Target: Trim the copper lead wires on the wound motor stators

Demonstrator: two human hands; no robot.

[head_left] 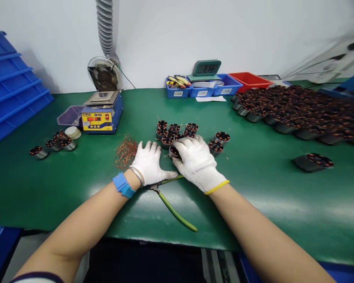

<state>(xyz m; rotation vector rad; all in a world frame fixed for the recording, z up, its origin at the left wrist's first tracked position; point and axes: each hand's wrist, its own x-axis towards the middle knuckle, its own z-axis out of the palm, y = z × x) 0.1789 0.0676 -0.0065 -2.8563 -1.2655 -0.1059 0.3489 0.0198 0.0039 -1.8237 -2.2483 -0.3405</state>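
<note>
My left hand (149, 163), in a white glove, lies flat with its fingers stretched out on the green table. Beside its fingertips is a tangle of copper wire scraps (126, 152). Green-handled cutting pliers (177, 212) rest partly beneath that hand, their jaws mostly hidden. My right hand (196, 161), gloved as well, curls its thumb and fingers around a motor stator (174, 151) at the near edge of a cluster. Other stators of that cluster (162, 133) stand just beyond, dark rings with copper windings and loose wire ends. Two more stators (216, 147) stand right of this hand.
A blue and yellow solder pot (102, 116) stands at the back left before a fan (104, 76). Several stators (53, 144) lie left of it. Blue bins (202, 91), a clock (207, 68) and a red tray (249, 81) line the wall. Many stators (301, 110) fill the right.
</note>
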